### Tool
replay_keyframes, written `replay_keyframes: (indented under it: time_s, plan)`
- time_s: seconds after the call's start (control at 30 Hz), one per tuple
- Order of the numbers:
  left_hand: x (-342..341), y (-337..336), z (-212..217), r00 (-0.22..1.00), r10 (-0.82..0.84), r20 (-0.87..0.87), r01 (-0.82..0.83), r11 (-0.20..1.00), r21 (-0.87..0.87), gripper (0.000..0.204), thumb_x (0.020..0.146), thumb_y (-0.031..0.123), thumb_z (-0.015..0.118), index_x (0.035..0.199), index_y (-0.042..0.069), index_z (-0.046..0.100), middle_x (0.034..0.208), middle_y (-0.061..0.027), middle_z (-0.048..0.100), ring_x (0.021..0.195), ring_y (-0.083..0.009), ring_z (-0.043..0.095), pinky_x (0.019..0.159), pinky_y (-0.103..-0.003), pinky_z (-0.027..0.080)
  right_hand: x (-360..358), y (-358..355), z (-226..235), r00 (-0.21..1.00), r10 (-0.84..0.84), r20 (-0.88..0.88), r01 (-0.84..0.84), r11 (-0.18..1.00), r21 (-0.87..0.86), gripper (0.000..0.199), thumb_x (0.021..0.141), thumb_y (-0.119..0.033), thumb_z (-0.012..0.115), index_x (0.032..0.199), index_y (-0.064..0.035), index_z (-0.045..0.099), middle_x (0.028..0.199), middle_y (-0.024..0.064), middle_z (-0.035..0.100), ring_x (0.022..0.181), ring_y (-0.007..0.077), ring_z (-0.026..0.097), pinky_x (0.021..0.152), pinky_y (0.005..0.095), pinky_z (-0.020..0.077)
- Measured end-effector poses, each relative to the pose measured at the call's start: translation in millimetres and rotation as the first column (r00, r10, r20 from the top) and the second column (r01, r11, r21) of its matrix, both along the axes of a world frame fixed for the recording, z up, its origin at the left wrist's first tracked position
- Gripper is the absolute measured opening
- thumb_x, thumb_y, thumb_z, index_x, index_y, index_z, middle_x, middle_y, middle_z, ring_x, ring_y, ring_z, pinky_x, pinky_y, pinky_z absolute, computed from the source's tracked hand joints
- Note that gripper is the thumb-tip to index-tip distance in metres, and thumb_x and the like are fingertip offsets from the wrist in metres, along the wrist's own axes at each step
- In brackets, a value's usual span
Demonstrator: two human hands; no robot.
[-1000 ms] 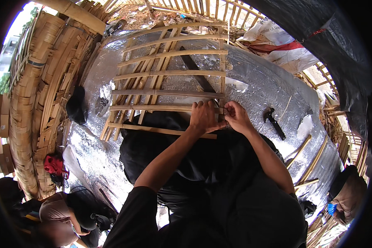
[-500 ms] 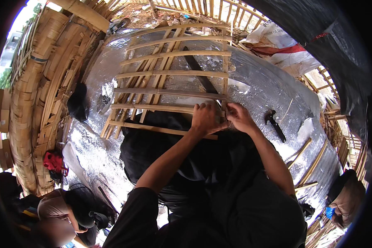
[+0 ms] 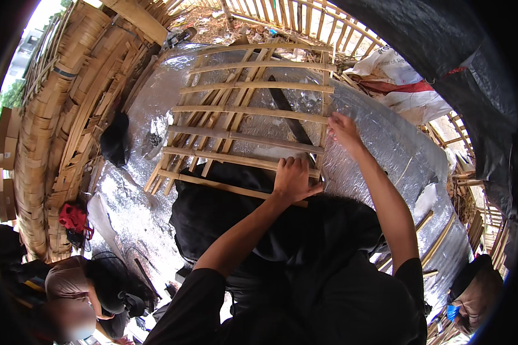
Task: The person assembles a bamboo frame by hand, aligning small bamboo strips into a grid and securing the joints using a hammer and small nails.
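Note:
A bamboo lattice of several crosswise slats fixed to side strips leans over my lap, its near end on black cloth. My left hand is wrapped over the slats at its near right corner, thumb pointing right. Beside the right side strip, further up, my right hand is closed with fingertips pinched together at a slat's end. Whatever is between those fingertips is too small to make out. Beneath the lattice, a long dark flat strip lies slantwise on the silver sheet.
Woven bamboo rolls stand along the left. A black cap-like item and a red-and-black bag lie nearby. Another person sits at lower left. Loose bamboo strips lie to the right, white sacks at far right.
My right hand has left the near corner beside my left hand and moved up along the lattice's right side. My left hand stays at the corner. The hammer is now mostly hidden by my right forearm.

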State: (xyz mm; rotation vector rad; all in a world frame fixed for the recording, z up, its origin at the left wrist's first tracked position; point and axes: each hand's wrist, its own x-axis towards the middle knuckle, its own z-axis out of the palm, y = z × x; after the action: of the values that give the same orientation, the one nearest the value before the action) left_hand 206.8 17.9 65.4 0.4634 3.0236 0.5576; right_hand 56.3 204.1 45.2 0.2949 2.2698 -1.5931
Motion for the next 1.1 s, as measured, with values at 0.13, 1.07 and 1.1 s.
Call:
replay_keyframes:
  time_s: [0.13,1.07,1.1]
  plan:
    - [-1,-1,1,0.996,0.021,-0.082,-0.017,0.998,0.052,0.074,0.067,0.067,0.074,0.091,-0.002,0.058,0.087,-0.0165,0.064,0.083,-0.0343,0.062,0.080,-0.045,0.046,0,-1,-10,0.989,0.104,-0.103,-0.082,0.978,0.193,0.037,0.099,-0.031,0.063,0.119,-0.0003,0.069,0.098,0.0155,0.073,0.091,0.0245,0.070,0.083,0.0380,0.0542]
    - [27,-13,45,0.968,0.112,-0.224,-0.069,0.980,0.189,0.069,0.061,0.065,0.078,0.083,0.005,0.051,0.083,-0.0101,0.052,0.078,-0.0305,0.053,0.074,-0.045,0.038,54,-53,116,0.982,0.137,-0.127,-0.177,0.900,-0.398,0.020,0.106,-0.025,0.054,0.105,-0.0052,0.052,0.081,0.0038,0.061,0.070,0.0138,0.059,0.069,0.0291,0.0490]
    - [25,-13,44,0.967,0.116,-0.227,-0.072,0.979,0.192,0.069,0.061,0.065,0.078,0.083,0.006,0.051,0.083,-0.0099,0.052,0.077,-0.0306,0.053,0.073,-0.045,0.038,52,-51,113,0.974,0.160,-0.158,-0.210,0.897,-0.389,0.019,0.106,-0.025,0.054,0.107,-0.0063,0.052,0.082,0.0031,0.060,0.071,0.0133,0.059,0.069,0.0290,0.0490]
